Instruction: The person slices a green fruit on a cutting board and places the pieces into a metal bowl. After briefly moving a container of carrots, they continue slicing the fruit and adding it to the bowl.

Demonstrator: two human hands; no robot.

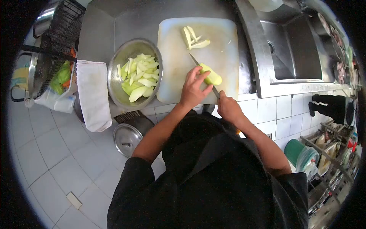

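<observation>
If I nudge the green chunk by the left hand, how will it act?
The chunk is probably slippery, since it looks peeled. It seems stiff: its outline shows no sag beside the left hand. Its rounded side could let it roll on the board.

Your right hand [230,108] hides the handle of the knife [215,92], and the fingers of your left hand [195,88] cover part of the pale green vegetable [214,78]; with it they block the middle of the blade. In the bowl [113,89], upper pieces conceal lower ones. Your black shirt [232,183] runs off the bottom edge. A whitish container [267,3] is cut off at the top. Far right, another person's [331,101] upper body is lost at the dark border, and goods on the rack [324,150] are too blurred to name.
</observation>
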